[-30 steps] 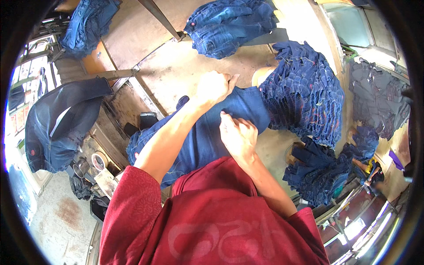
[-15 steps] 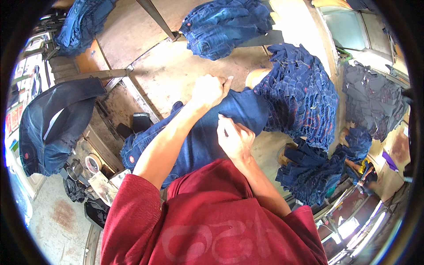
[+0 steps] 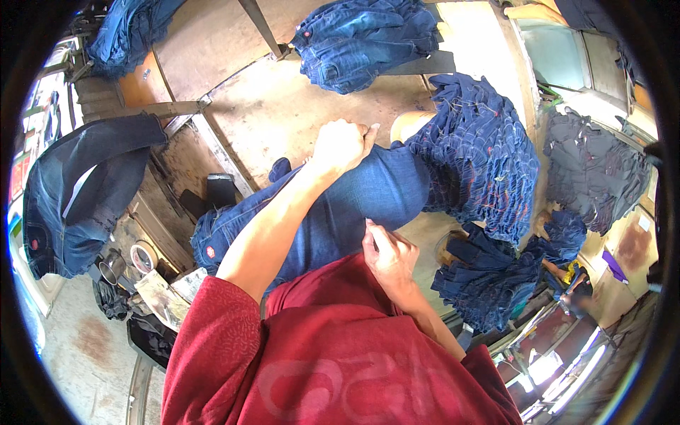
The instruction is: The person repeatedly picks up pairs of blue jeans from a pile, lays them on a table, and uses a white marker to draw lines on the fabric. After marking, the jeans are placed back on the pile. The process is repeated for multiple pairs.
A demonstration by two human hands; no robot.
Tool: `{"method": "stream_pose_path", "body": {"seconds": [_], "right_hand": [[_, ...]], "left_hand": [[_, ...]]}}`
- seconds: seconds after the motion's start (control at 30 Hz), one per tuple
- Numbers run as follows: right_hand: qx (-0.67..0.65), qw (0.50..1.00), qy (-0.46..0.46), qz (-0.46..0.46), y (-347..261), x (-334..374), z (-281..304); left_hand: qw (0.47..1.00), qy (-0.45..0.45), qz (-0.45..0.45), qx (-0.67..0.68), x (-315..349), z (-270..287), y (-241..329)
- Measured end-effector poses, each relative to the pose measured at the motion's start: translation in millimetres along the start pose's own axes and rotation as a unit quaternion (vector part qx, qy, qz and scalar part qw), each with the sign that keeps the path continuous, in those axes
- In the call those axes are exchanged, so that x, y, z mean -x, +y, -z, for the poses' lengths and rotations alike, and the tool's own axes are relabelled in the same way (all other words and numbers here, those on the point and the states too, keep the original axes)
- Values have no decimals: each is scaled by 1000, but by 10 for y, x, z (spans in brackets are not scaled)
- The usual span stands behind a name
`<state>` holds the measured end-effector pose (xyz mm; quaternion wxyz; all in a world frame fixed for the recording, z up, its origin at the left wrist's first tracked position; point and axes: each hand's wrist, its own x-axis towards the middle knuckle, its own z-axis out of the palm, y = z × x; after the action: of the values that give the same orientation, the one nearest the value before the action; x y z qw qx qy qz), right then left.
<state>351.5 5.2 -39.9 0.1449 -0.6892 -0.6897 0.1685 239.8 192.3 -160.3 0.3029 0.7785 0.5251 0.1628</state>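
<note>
A pair of blue jeans (image 3: 333, 202) lies across in front of me, one leg rounded out and smooth. My left hand (image 3: 345, 145) is closed at the far side of that leg, its forearm crossing over the denim. Whatever its curled fingers hold, if anything, is hidden. Closer to my body, my right hand (image 3: 391, 251) is closed at the leg's near side, thumb and forefinger together by the fabric. I cannot make out anything between them. A round red patch marks the jeans' waist end at the left.
Stacked jeans (image 3: 474, 156) stand just right of the leg, with more denim (image 3: 482, 273) below. Folded jeans (image 3: 365, 42) lie at the far side, and dark jeans (image 3: 92, 191) hang at left. A tape roll (image 3: 144, 256) sits near them; dark garments (image 3: 595, 166) are piled far right.
My right hand has moved slightly right and nearer my body along the denim. My left hand stays at the leg's far side, still closed. The whole view has shifted a little.
</note>
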Motion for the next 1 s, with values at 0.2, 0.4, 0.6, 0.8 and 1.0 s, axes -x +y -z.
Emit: {"method": "stream_pose_path", "body": {"seconds": [0.2, 0.4, 0.6, 0.8, 1.0], "right_hand": [[-28, 999, 34, 8, 56, -341, -213], [35, 999, 28, 23, 39, -453, -251], [22, 999, 4, 29, 20, -185, -11], [-50, 997, 55, 13, 88, -271, -172], [52, 998, 22, 8, 59, -357, -237]], "left_hand": [[1000, -11, 18, -5, -5, -15, 5], [999, -26, 34, -2, -7, -44, -5], [997, -58, 55, 15, -21, -17, 13], [997, -57, 55, 12, -13, 11, 28], [999, -24, 38, 10, -12, -26, 15]]}}
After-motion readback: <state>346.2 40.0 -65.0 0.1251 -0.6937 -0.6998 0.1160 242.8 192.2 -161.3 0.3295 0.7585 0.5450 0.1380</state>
